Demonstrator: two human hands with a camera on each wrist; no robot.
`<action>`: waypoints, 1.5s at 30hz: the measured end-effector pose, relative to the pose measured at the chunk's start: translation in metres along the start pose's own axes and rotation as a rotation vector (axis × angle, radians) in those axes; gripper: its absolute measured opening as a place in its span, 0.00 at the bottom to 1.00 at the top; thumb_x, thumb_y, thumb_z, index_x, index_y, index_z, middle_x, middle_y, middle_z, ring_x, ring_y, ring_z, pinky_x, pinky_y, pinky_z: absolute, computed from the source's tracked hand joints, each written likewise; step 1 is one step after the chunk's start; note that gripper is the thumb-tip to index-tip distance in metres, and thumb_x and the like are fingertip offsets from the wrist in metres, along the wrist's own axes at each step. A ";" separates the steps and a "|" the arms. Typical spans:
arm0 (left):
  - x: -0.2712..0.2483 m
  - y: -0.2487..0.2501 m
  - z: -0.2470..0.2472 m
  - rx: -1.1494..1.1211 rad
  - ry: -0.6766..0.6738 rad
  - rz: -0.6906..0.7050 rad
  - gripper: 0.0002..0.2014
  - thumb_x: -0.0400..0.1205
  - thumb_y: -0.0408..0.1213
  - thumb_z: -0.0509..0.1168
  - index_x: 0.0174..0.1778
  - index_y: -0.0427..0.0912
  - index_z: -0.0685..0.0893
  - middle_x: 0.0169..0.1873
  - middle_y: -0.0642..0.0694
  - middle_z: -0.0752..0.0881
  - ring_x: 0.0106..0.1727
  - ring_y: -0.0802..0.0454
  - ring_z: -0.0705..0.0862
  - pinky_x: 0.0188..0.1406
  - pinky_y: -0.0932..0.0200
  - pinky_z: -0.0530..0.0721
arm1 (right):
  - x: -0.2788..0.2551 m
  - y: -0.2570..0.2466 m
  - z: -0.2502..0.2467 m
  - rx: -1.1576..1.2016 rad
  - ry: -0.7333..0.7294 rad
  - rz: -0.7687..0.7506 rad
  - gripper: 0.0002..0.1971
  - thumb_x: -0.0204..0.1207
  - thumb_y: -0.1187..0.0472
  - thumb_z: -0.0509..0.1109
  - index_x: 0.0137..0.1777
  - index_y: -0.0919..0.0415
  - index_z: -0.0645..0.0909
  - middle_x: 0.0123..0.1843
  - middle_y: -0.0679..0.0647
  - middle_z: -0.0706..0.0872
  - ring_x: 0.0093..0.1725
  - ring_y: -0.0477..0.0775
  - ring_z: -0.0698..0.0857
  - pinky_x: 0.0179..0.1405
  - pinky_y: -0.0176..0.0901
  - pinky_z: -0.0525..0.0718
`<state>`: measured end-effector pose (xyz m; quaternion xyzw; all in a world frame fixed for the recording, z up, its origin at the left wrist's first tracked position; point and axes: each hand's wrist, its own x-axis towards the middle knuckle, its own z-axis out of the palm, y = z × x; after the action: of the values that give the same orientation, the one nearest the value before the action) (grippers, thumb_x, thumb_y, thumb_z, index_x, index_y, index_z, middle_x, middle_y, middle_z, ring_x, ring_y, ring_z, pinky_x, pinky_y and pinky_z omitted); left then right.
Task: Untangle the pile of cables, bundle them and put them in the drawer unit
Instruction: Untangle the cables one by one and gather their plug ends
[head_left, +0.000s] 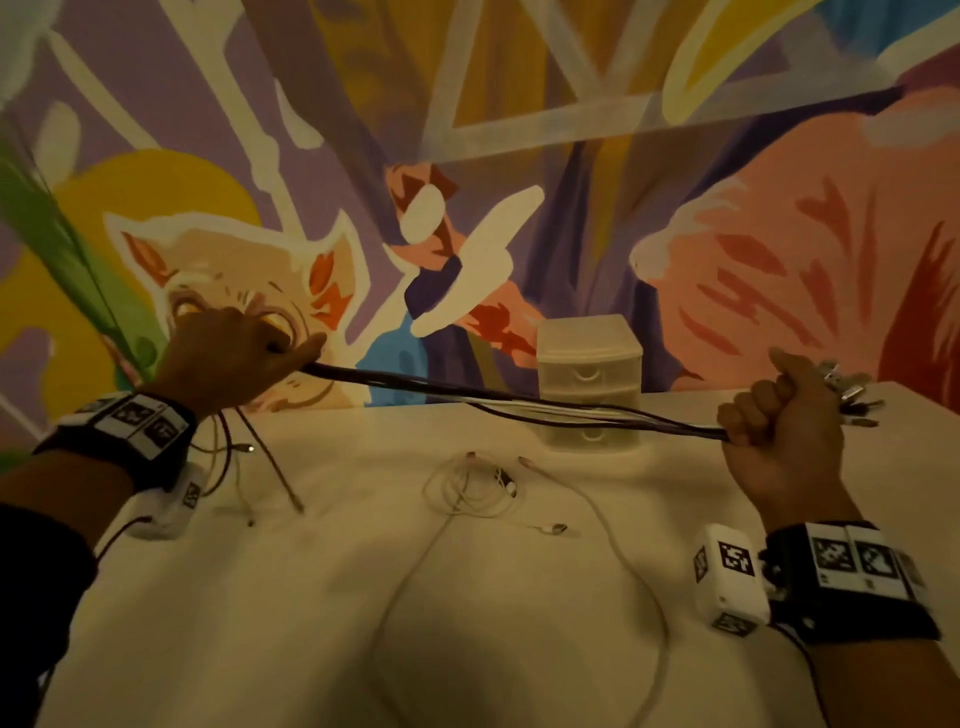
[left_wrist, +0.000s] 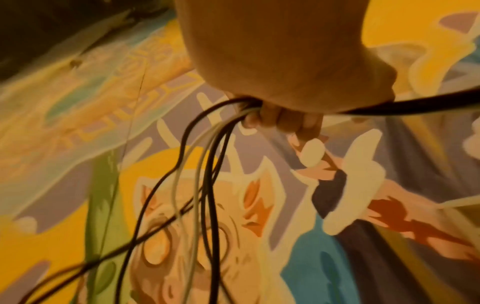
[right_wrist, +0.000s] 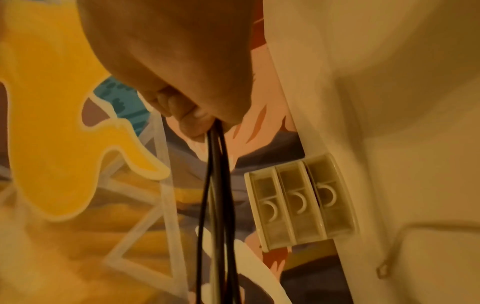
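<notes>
Stretching a bunch of cables (head_left: 519, 402) taut above the table (head_left: 311, 597), the left hand (head_left: 228, 358) and right hand (head_left: 779, 415) each clench an end, probably to align strands for bundling; the drawer unit (head_left: 589, 379) waits behind, drawers closed; white cables (head_left: 467, 488) lie loose below.

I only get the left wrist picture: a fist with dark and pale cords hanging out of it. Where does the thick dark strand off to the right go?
Observer: To the right hand, which grips the other end of the cable bundle, stretched above the table.
Operator: Anything else on that table?
Observer: A white cable lies loosely coiled below the bundle.
Operator: And the drawers?
Observer: The drawer unit stands at the wall, all three drawers closed.
</notes>
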<state>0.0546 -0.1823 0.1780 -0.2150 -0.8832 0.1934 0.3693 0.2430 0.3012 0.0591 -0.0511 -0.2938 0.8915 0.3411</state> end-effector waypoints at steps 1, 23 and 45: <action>0.000 -0.010 -0.002 0.024 0.042 -0.010 0.29 0.86 0.67 0.64 0.24 0.52 0.88 0.13 0.49 0.71 0.18 0.47 0.71 0.26 0.61 0.67 | -0.003 0.003 0.006 -0.017 -0.043 -0.010 0.28 0.89 0.58 0.66 0.27 0.47 0.58 0.21 0.48 0.54 0.21 0.49 0.52 0.21 0.42 0.55; 0.006 0.181 0.040 -0.606 -0.493 0.186 0.10 0.88 0.54 0.65 0.55 0.56 0.89 0.50 0.56 0.90 0.55 0.49 0.89 0.55 0.49 0.88 | -0.028 0.056 0.014 -0.286 -0.400 0.399 0.30 0.86 0.58 0.68 0.25 0.50 0.57 0.19 0.48 0.53 0.21 0.51 0.48 0.22 0.47 0.51; 0.038 0.182 0.118 -0.703 -0.756 -0.169 0.18 0.82 0.64 0.72 0.43 0.53 0.92 0.42 0.53 0.95 0.34 0.53 0.94 0.40 0.59 0.88 | -0.033 0.053 0.006 -0.473 -0.697 0.458 0.29 0.78 0.57 0.77 0.24 0.51 0.61 0.19 0.50 0.56 0.20 0.51 0.52 0.26 0.49 0.54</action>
<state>-0.0132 -0.0319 0.0317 -0.1693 -0.9806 -0.0813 -0.0556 0.2357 0.2465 0.0306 0.1110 -0.5665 0.8166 -0.0038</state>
